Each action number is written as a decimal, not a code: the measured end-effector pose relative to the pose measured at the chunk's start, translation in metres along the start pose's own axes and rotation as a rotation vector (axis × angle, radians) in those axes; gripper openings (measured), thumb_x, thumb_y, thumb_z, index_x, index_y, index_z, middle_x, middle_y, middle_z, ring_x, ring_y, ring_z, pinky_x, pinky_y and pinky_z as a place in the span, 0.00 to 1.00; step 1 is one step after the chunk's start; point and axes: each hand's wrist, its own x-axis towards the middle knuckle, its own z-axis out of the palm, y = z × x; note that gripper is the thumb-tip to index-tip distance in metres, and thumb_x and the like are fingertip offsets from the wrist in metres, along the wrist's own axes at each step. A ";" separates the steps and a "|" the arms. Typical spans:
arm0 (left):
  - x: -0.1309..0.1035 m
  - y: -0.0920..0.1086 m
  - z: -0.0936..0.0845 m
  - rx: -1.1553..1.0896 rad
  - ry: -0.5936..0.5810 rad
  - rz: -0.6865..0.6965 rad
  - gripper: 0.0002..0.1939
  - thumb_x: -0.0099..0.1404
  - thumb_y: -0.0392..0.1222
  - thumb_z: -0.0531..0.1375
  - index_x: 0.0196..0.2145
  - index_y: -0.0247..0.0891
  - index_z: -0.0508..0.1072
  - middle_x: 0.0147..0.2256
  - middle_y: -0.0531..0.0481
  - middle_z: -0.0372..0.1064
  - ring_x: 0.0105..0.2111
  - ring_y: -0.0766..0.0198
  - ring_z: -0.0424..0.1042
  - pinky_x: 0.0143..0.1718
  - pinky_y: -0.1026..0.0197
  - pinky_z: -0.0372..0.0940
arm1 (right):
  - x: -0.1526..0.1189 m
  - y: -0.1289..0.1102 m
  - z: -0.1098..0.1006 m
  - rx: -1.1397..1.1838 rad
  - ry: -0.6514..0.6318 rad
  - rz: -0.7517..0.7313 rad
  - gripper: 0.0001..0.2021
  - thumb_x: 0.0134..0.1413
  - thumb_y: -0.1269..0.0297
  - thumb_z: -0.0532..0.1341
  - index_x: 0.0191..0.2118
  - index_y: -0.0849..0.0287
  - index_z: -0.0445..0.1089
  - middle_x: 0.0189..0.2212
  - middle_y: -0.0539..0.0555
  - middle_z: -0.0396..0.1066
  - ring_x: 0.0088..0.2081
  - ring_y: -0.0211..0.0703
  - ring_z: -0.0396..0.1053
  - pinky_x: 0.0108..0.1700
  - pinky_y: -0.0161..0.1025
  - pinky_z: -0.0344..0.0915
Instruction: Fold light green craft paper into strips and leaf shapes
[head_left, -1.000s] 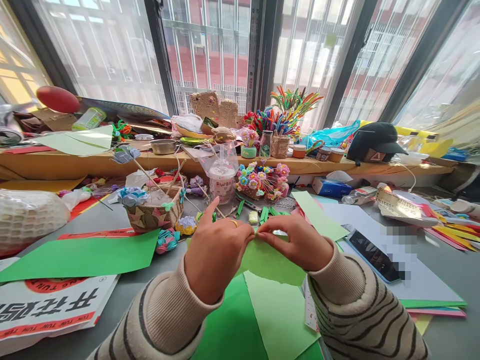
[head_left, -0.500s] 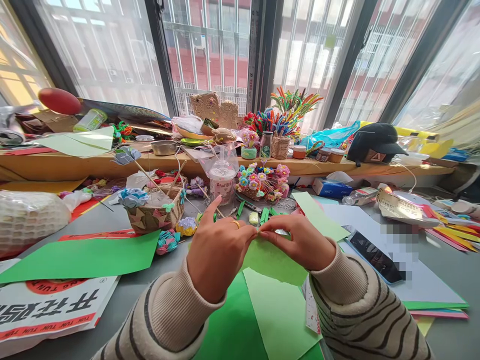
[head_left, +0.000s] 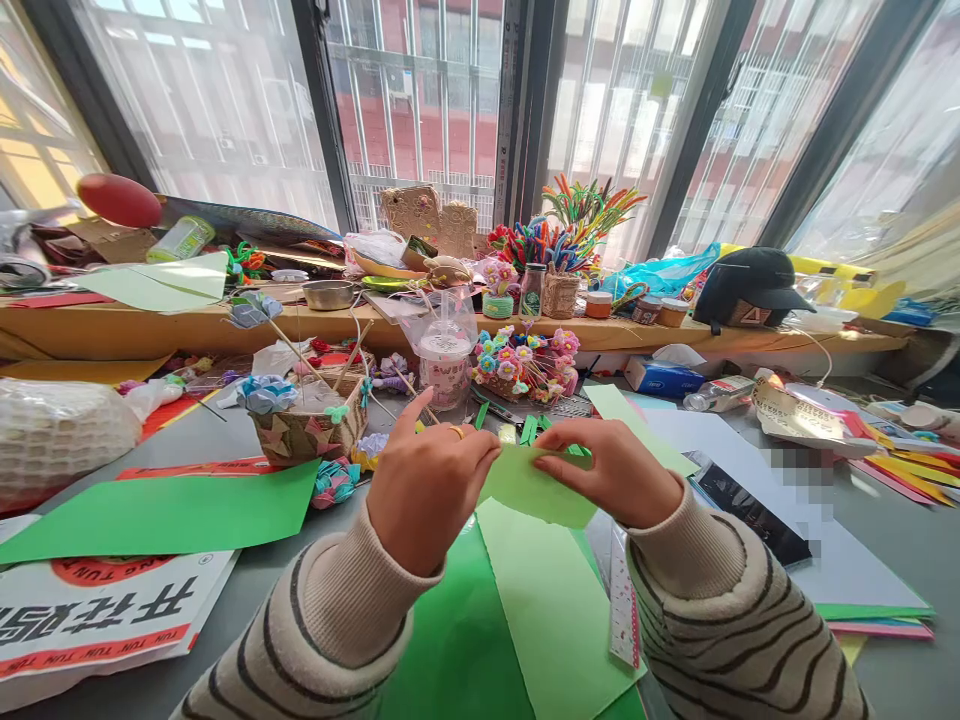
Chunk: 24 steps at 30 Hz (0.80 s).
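A light green paper piece (head_left: pixel 544 490) hangs between both hands near the middle of the view. My left hand (head_left: pixel 431 485) pinches its upper left edge, the index finger pointing up and away. On the upper right edge, my right hand (head_left: pixel 604 465) grips the paper between thumb and fingers. Below them a larger light green sheet (head_left: pixel 551 590) lies over a darker green sheet (head_left: pixel 465 640). Beside the right sleeve rests a ruler (head_left: pixel 624 610) with a pink edge. Small green strips (head_left: pixel 531 430) lie just beyond the hands.
A woven basket (head_left: pixel 307 435) and a lidded cup (head_left: pixel 446 365) stand behind my left hand. At right are a phone (head_left: pixel 750 510) and white sheets (head_left: pixel 847 560). A green sheet (head_left: pixel 165 510) lies left. The cluttered sill holds a black cap (head_left: pixel 757 280).
My hands have moved apart along the paper's upper edge, and the paper between them has risen slightly. More of the ruler shows beside the right sleeve.
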 end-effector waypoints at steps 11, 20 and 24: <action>0.007 -0.038 0.015 -0.386 -0.245 -0.162 0.11 0.53 0.43 0.50 0.27 0.39 0.71 0.26 0.51 0.71 0.26 0.64 0.67 0.34 0.60 0.59 | -0.004 -0.001 -0.022 0.235 -0.016 -0.074 0.10 0.44 0.60 0.54 0.27 0.61 0.68 0.25 0.51 0.69 0.28 0.37 0.65 0.31 0.32 0.60; 0.012 -0.040 0.010 -0.808 -0.300 -0.253 0.14 0.51 0.45 0.53 0.28 0.33 0.72 0.28 0.49 0.71 0.29 0.64 0.67 0.31 0.67 0.60 | 0.006 0.005 0.000 0.250 0.082 -0.033 0.11 0.40 0.60 0.58 0.31 0.60 0.67 0.30 0.52 0.69 0.32 0.38 0.65 0.36 0.33 0.60; 0.011 -0.037 0.004 -0.853 -0.346 -0.225 0.13 0.51 0.45 0.54 0.29 0.33 0.71 0.29 0.49 0.71 0.30 0.64 0.67 0.32 0.68 0.60 | 0.008 0.003 0.008 0.246 0.025 -0.036 0.08 0.42 0.63 0.56 0.27 0.61 0.68 0.24 0.51 0.69 0.28 0.36 0.65 0.31 0.31 0.60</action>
